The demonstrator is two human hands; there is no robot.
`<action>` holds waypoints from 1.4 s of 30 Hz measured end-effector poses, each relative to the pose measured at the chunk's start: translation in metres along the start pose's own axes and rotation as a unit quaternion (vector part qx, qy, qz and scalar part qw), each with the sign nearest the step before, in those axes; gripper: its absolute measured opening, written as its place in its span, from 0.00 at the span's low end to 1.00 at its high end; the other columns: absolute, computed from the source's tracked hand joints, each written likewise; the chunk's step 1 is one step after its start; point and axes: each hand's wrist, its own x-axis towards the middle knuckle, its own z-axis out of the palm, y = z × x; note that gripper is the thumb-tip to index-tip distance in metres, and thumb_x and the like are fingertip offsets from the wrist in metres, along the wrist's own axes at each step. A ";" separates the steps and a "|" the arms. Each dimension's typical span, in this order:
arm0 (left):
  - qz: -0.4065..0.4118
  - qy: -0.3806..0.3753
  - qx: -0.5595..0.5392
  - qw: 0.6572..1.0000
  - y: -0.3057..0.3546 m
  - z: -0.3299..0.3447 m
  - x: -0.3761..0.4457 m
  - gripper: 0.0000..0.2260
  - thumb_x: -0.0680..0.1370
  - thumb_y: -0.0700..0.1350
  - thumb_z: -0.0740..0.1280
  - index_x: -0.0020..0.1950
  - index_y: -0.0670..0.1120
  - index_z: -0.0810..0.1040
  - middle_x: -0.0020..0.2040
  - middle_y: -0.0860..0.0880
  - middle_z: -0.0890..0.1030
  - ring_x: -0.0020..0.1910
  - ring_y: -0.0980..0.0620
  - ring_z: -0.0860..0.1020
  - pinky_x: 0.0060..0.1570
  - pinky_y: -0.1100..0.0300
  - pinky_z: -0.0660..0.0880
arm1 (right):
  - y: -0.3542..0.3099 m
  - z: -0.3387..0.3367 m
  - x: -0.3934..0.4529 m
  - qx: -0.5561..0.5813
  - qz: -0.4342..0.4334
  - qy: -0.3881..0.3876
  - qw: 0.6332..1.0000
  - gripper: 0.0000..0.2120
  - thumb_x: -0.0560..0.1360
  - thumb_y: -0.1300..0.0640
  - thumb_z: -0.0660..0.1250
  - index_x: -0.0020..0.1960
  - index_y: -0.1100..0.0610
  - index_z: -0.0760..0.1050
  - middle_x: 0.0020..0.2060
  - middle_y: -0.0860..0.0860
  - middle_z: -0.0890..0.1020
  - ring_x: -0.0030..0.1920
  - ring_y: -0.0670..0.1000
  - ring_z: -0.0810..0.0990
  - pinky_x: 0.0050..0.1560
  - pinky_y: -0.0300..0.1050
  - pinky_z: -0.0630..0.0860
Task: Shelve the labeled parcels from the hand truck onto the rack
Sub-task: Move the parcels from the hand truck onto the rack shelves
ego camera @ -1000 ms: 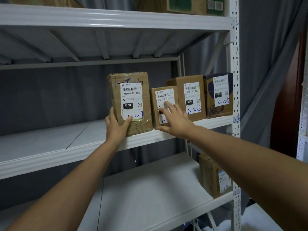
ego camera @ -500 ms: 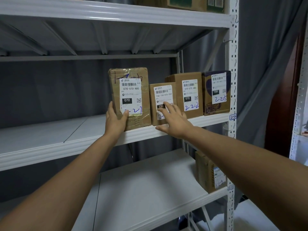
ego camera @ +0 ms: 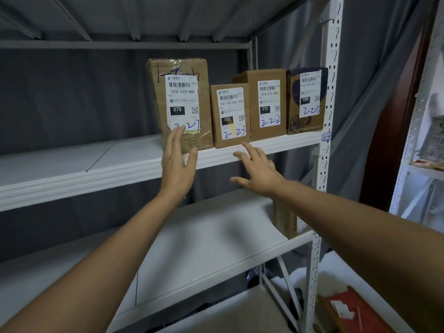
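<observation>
Lining white rack shelf: four parcels; grey curtain behind.

parcel storeroom: white steel rack at 12 o'clock holds labeled cardboard parcels; grey curtain at 2 o'clock.

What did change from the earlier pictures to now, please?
Both hands came back off the parcels: the left hand let go of the tall parcel, and the right hand left the small parcel. All four parcels stayed upright on the shelf.
</observation>
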 end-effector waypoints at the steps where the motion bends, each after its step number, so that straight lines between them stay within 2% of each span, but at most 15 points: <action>1: 0.021 -0.022 0.010 0.999 0.001 0.007 -0.009 0.24 0.81 0.44 0.62 0.76 0.50 0.61 0.77 0.52 0.61 0.75 0.54 0.60 0.73 0.48 0.61 | 0.003 0.004 -0.007 -0.001 0.009 -0.006 1.000 0.33 0.76 0.40 0.66 0.76 0.49 0.58 0.79 0.49 0.46 0.77 0.58 0.48 0.71 0.67 0.59; 4: 0.069 -0.131 0.102 0.984 -0.004 0.033 -0.035 0.25 0.81 0.47 0.62 0.77 0.49 0.60 0.77 0.50 0.61 0.76 0.51 0.58 0.75 0.48 0.56 | 0.015 0.020 -0.032 -0.005 0.043 -0.031 0.999 0.34 0.76 0.41 0.66 0.77 0.49 0.57 0.79 0.48 0.45 0.78 0.58 0.47 0.71 0.68 0.59; 8: 0.072 -0.280 0.211 0.934 -0.021 0.071 -0.077 0.27 0.82 0.50 0.59 0.79 0.52 0.54 0.79 0.52 0.54 0.78 0.49 0.51 0.76 0.46 0.49 | 0.038 0.046 -0.077 -0.013 0.098 -0.077 0.992 0.36 0.76 0.40 0.65 0.78 0.49 0.55 0.79 0.48 0.43 0.78 0.59 0.45 0.72 0.68 0.57; 14: 0.072 -0.421 0.224 0.876 -0.027 0.130 -0.141 0.26 0.83 0.52 0.57 0.79 0.53 0.52 0.80 0.52 0.52 0.78 0.48 0.51 0.76 0.46 0.48 | 0.083 0.068 -0.160 -0.031 0.189 -0.135 0.972 0.36 0.76 0.38 0.64 0.77 0.50 0.55 0.79 0.49 0.43 0.78 0.60 0.46 0.71 0.66 0.58; 19: 0.079 -0.470 0.191 0.858 0.006 0.175 -0.191 0.26 0.82 0.50 0.59 0.79 0.52 0.54 0.79 0.51 0.54 0.77 0.47 0.53 0.75 0.47 0.49 | 0.115 0.068 -0.232 -0.008 0.250 -0.162 0.955 0.36 0.76 0.39 0.64 0.77 0.48 0.53 0.79 0.50 0.44 0.77 0.60 0.48 0.71 0.67 0.59; 27: 0.091 -0.542 0.146 0.823 0.084 0.268 -0.276 0.27 0.81 0.51 0.60 0.78 0.52 0.55 0.78 0.51 0.56 0.76 0.48 0.56 0.74 0.48 0.53 | 0.190 0.036 -0.362 0.027 0.335 -0.198 0.921 0.34 0.77 0.40 0.64 0.78 0.49 0.54 0.79 0.51 0.50 0.76 0.59 0.54 0.71 0.59 0.60; 31: 0.098 -0.574 0.119 0.804 0.140 0.327 -0.331 0.26 0.82 0.51 0.59 0.79 0.51 0.55 0.79 0.51 0.56 0.77 0.48 0.57 0.74 0.49 0.54 | 0.241 0.009 -0.447 0.083 0.401 -0.224 0.884 0.35 0.77 0.44 0.66 0.77 0.55 0.56 0.74 0.57 0.63 0.71 0.60 0.67 0.70 0.52 0.66; 35: 0.102 -0.606 0.097 0.783 0.198 0.377 -0.387 0.26 0.81 0.50 0.61 0.78 0.50 0.58 0.78 0.50 0.59 0.77 0.49 0.57 0.73 0.48 0.55 | 0.283 -0.022 -0.532 0.088 0.463 -0.244 0.848 0.33 0.79 0.45 0.64 0.78 0.55 0.57 0.74 0.58 0.65 0.70 0.59 0.68 0.69 0.51 0.67; 38: 0.107 -0.633 0.072 0.763 0.231 0.406 -0.425 0.25 0.80 0.50 0.60 0.77 0.52 0.61 0.77 0.50 0.61 0.75 0.48 0.61 0.73 0.45 0.59 | 0.312 -0.039 -0.589 0.096 0.510 -0.262 0.814 0.29 0.81 0.48 0.62 0.76 0.57 0.59 0.69 0.59 0.72 0.67 0.59 0.72 0.65 0.50 0.71; 40: 0.107 -0.663 0.044 0.740 0.248 0.418 -0.447 0.25 0.80 0.49 0.60 0.77 0.51 0.61 0.77 0.50 0.61 0.74 0.47 0.62 0.71 0.43 0.61 | 0.327 -0.046 -0.622 0.100 0.539 -0.271 0.791 0.26 0.81 0.50 0.61 0.75 0.58 0.60 0.64 0.60 0.76 0.63 0.59 0.75 0.60 0.49 0.72; 42: 0.117 -0.693 0.039 0.710 0.263 0.429 -0.465 0.25 0.80 0.48 0.60 0.77 0.51 0.61 0.78 0.49 0.60 0.74 0.47 0.63 0.71 0.44 0.62 | 0.337 -0.049 -0.651 0.097 0.562 -0.291 0.768 0.25 0.82 0.50 0.61 0.75 0.56 0.60 0.66 0.59 0.75 0.64 0.59 0.75 0.59 0.49 0.72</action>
